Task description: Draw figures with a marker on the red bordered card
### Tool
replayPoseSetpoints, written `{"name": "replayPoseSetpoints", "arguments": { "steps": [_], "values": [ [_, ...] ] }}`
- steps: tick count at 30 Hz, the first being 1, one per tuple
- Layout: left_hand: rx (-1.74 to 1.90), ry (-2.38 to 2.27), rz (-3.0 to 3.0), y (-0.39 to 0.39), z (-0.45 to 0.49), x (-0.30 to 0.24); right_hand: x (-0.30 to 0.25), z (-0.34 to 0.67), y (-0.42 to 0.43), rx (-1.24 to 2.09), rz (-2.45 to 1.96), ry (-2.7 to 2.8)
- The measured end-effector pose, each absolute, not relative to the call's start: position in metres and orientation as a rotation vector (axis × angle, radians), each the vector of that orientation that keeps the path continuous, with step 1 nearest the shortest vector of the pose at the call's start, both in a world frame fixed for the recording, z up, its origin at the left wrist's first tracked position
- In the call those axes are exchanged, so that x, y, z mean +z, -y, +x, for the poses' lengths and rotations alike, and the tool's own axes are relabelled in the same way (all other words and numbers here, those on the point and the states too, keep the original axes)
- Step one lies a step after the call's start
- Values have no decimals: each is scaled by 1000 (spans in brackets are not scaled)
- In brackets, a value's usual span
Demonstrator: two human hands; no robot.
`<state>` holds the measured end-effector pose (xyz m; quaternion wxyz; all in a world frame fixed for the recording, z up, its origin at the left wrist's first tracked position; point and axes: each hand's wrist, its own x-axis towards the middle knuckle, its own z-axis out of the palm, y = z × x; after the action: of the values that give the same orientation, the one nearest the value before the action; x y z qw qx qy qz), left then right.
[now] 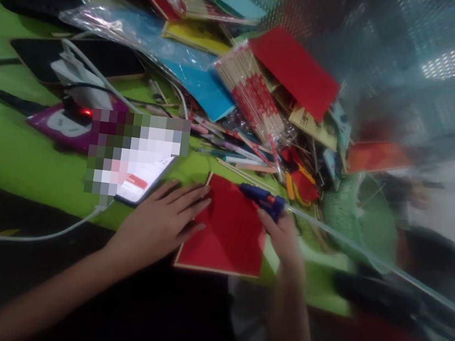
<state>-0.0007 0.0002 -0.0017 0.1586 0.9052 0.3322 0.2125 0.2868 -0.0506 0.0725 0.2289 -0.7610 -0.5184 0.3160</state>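
Well left of the red panel (pixel 230 232) sits a purple-and-white box (pixel 44 123) with a red light, and nearer to the panel lies a phone (pixel 151 169) with its screen lit. The left hand (pixel 168 210) rests with fingers spread over the panel's left edge, clasping nothing. The panel itself lies on the green table (pixel 55 182), right in front of the person; it looks light, thin and fairly stiff, best taken by its pale-edged sides. Over its upper right part points the blue glue gun (pixel 267 200) (whether the nozzle touches, I cannot tell), wrapped in the right hand (pixel 283 235) beside the panel's right edge. The gun is probably light, safest held by its handle, though the long clear stick (pixel 328 226) trailing rightward from the panel may drag on it
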Motion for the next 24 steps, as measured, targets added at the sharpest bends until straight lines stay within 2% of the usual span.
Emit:
{"name": "replayPoseSetpoints", "arguments": {
  "steps": [24],
  "values": [
    [654, -927, 2563, -1, -1, -4, 74, 295, 56, 836, -2119, 1453]
  ]
}}
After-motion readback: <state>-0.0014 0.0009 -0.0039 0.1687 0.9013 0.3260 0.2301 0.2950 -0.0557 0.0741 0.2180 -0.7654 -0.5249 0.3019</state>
